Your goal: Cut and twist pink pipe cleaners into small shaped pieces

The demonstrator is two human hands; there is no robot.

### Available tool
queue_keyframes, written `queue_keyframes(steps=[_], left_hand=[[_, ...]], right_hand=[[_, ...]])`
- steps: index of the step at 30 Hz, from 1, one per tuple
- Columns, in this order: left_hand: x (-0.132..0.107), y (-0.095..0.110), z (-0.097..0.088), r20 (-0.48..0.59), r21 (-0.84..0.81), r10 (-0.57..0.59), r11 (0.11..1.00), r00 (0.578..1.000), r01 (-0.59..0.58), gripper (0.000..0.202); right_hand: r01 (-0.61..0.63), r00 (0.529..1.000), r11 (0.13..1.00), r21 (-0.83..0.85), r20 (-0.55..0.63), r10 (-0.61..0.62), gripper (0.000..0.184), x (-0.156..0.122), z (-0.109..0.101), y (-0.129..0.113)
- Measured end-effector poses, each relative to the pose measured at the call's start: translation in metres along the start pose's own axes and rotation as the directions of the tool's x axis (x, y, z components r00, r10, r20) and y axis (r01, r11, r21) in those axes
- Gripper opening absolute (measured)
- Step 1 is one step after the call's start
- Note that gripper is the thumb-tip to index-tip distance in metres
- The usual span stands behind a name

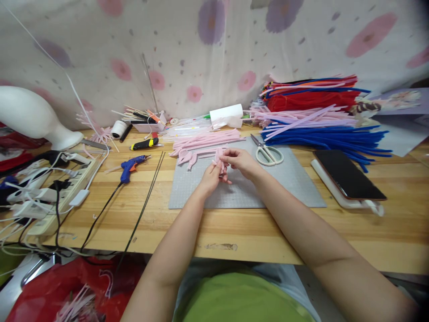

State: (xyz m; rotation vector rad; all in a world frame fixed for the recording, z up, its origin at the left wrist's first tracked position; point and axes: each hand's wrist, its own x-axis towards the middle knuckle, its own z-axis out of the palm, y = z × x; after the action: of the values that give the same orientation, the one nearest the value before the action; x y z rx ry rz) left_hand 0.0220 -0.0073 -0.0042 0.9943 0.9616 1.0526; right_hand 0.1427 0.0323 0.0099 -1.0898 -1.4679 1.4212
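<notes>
Together, the left hand (212, 178) and right hand (242, 163) pinch a pink piece (218, 156).
Off the left edge of the grey mat (288, 190) lies a blue glue gun (130, 169); toward the mat's far edge, both hands' fingers close on the piece (scissors (268, 155) sit near the far right corner).

Single view, worn on the head and aimed forward and down.
The surface (248, 232) is looked down on from its near side, with its full depth taken in; the hands (241, 162) are framed near the centre, the green-clad lap (234, 299) is caught at the bottom, and the flowered sheet (184, 58) behind is faced across the top.
</notes>
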Motion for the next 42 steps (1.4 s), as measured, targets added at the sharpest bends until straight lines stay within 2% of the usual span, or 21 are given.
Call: queue_keyframes(steps=[4, 6, 10, 15, 18, 21, 29, 31, 35, 40, 42], left_hand=[[-0.001, -0.0013, 0.0028, 0.001, 0.044, 0.01, 0.999, 1.0, -0.01, 0.019], [-0.0006, -0.0015, 0.0028, 0.033, 0.051, 0.0, 0.999, 0.999, -0.002, 0.019], [0.0001, -0.0007, 0.0007, 0.087, -0.003, -0.022, 1.0, 0.996, 0.022, 0.025], [0.0006, -0.0022, 0.0, 0.124, -0.086, 0.011, 0.996, 0.992, -0.001, 0.032], [0.0018, -0.0055, 0.0012, 0.052, -0.086, 0.033, 0.996, 0.998, -0.028, 0.028], [0.0022, -0.0074, 0.0028, -0.008, -0.049, 0.036, 0.998, 0.999, -0.036, 0.027], [-0.001, -0.0027, 0.0052, 0.066, -0.074, -0.009, 0.997, 0.998, 0.014, 0.026], [-0.0013, -0.0027, 0.0053, 0.059, -0.072, -0.001, 0.997, 0.998, 0.006, 0.027], [-0.002, -0.0033, 0.0059, 0.051, -0.067, -0.003, 0.998, 0.999, 0.007, 0.026], [-0.0011, -0.0041, 0.0064, 0.066, -0.073, -0.051, 0.996, 0.997, 0.056, 0.025], [-0.0005, -0.0046, 0.0058, 0.073, -0.077, -0.056, 0.995, 0.996, 0.061, 0.025]], right_hand=[[-0.008, 0.986, 0.999, -0.039, 0.164, 0.015, 0.025, -0.0014, -0.0038, -0.0035], [-0.01, 0.979, 0.999, -0.035, 0.204, 0.017, 0.024, -0.0016, -0.0058, -0.0041], [-0.031, 0.985, 0.999, 0.015, 0.168, 0.028, 0.022, -0.0026, -0.0076, -0.0052], [-0.101, 0.981, 0.989, 0.107, 0.175, 0.081, 0.024, -0.0049, -0.0047, -0.0077], [-0.098, 0.988, 0.987, 0.127, 0.132, 0.081, 0.029, -0.004, -0.0021, -0.0078], [-0.05, 0.999, 0.995, 0.087, 0.017, 0.049, 0.032, -0.0014, -0.0021, -0.0069], [0.093, 0.977, 0.994, -0.05, -0.189, -0.101, 0.023, 0.0011, -0.0041, -0.0074], [0.096, 0.978, 0.994, -0.053, -0.181, -0.104, 0.024, 0.0009, -0.004, -0.0072], [0.064, 0.994, 0.998, -0.013, -0.088, -0.065, 0.029, 0.0013, -0.0051, -0.0053], [0.092, 0.972, 0.995, -0.028, -0.214, -0.096, 0.029, 0.0022, -0.0045, -0.0028], [0.077, 0.983, 0.997, -0.014, -0.164, -0.079, 0.03, 0.0017, -0.0046, -0.0025]])
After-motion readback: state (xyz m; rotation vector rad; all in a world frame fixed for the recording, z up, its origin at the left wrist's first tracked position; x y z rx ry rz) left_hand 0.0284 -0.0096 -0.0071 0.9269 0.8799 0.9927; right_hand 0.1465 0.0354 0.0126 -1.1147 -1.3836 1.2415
